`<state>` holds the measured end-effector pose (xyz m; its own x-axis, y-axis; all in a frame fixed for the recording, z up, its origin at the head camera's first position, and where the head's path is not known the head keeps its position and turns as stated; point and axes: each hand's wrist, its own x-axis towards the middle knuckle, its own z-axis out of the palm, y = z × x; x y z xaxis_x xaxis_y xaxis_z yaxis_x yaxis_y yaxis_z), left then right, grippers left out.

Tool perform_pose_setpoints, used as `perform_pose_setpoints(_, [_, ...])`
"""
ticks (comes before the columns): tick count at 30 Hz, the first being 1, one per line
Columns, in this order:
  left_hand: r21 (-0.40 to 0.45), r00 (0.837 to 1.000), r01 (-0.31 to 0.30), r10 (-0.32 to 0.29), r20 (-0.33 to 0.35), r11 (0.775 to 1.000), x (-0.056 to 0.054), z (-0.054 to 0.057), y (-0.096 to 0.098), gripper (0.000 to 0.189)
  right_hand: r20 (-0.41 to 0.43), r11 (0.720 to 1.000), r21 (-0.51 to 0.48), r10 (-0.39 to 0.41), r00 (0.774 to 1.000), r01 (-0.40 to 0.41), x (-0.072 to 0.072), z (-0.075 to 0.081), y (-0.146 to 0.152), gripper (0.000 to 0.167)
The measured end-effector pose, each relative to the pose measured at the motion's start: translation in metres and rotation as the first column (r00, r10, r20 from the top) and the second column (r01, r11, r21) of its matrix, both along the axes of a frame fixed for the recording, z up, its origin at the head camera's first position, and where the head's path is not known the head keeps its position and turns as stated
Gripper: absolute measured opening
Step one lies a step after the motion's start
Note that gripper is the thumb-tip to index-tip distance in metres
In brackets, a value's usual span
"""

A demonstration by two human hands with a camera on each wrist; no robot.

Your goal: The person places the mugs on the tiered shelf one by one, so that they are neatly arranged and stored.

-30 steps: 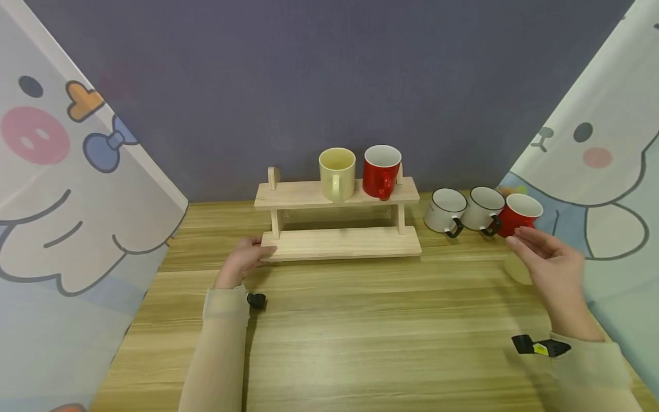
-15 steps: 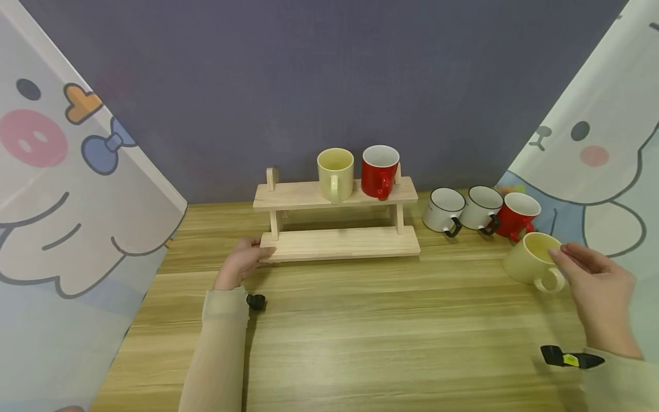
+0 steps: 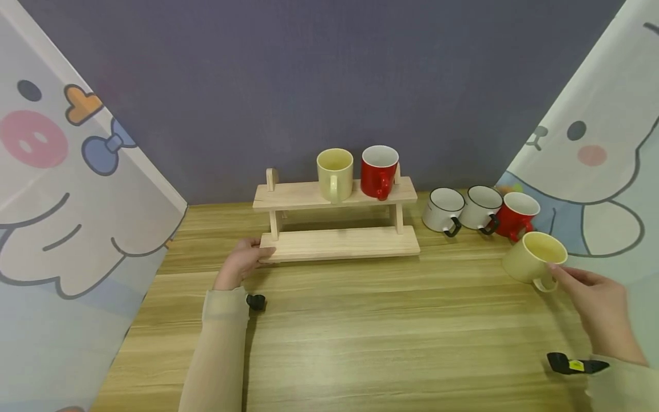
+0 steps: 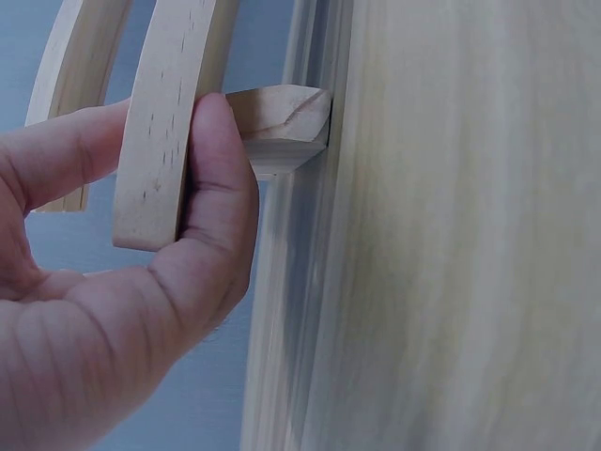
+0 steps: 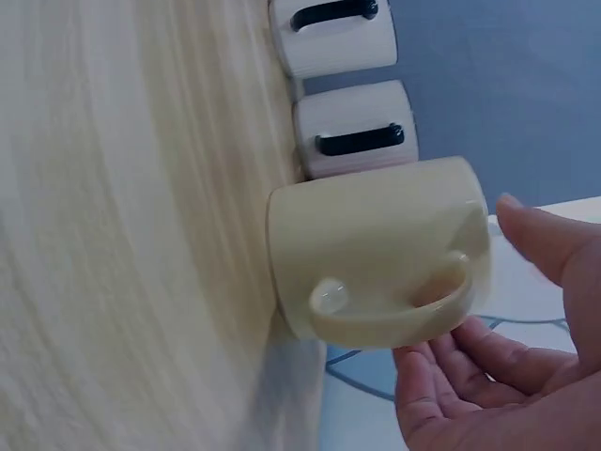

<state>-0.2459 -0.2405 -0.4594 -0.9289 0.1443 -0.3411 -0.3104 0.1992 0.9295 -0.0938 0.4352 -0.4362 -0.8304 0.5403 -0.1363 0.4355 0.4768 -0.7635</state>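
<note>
My left hand (image 3: 241,264) grips the left end of the lower board of a two-tier wooden shelf (image 3: 345,243). In the left wrist view, thumb and fingers lie on either side of that board's end (image 4: 155,160). At the right, my right hand (image 3: 599,294) is at a pale yellow mug (image 3: 530,260) standing upright on the table. The right wrist view shows the thumb (image 5: 540,235) by the mug's rim and the other fingers (image 5: 451,376) beside its handle (image 5: 394,324), loosely curled with the hand not closed round it.
Another yellow mug (image 3: 334,177) and a red mug (image 3: 378,174) stand on the upper board. Two white mugs with black handles (image 3: 443,212) and a red mug (image 3: 517,214) stand in a row right of the shelf, behind the near yellow mug. Printed panels (image 3: 607,189) flank the table.
My right hand has moved right and down, uncovering the yellow mug, then slightly back left toward its handle side. The left hand keeps its grip on the shelf.
</note>
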Motion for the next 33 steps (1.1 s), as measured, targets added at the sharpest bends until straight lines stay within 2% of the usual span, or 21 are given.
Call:
perform_pose_setpoints(2, [0.011,1.0,0.001,-0.001,-0.001,1.0,0.0,-0.001,0.0,0.055,0.028,0.999,0.019,0.037,0.999,-0.037,0.0,-0.003,0.002,0.081])
perform_pose_setpoints(4, [0.018,1.0,0.003,-0.003,-0.003,1.0,0.0,-0.002,0.0,0.054,0.032,0.997,0.021,0.075,0.997,-0.076,0.0,-0.007,0.005,0.08])
perform_pose_setpoints(10, [0.019,1.0,0.0,0.0,-0.008,1.0,0.0,-0.001,-0.001,0.054,-0.04,0.98,-0.017,0.195,0.98,-0.196,-0.001,-0.017,0.009,0.06])
perform_pose_setpoints(17, [0.019,1.0,-0.001,0.001,-0.006,1.0,0.001,-0.002,-0.001,0.055,-0.107,0.946,-0.004,0.321,0.941,-0.323,-0.007,-0.023,0.013,0.048])
perform_pose_setpoints(20, [0.016,1.0,-0.007,0.007,-0.005,1.0,0.001,-0.001,-0.001,0.054,-0.142,0.933,-0.044,0.347,0.927,-0.356,-0.009,-0.024,0.014,0.043])
perform_pose_setpoints(23, [0.019,1.0,-0.003,0.003,-0.007,1.0,0.002,-0.001,-0.002,0.055,-0.192,0.916,-0.142,0.346,0.918,-0.375,-0.011,-0.024,0.015,0.039])
perform_pose_setpoints(28, [0.015,1.0,-0.001,0.002,-0.007,1.0,0.001,-0.001,-0.001,0.056,-0.298,0.866,-0.33,0.283,0.912,-0.376,-0.01,-0.029,0.013,0.032])
perform_pose_setpoints(30, [0.013,1.0,-0.002,0.002,-0.007,1.0,0.0,-0.001,0.0,0.056,-0.35,0.829,-0.406,0.247,0.904,-0.384,-0.009,-0.031,0.011,0.031])
perform_pose_setpoints(33, [0.009,1.0,0.0,0.0,-0.008,1.0,0.001,0.0,0.001,0.056,-0.432,0.752,-0.511,0.193,0.881,-0.416,-0.009,-0.032,0.006,0.03])
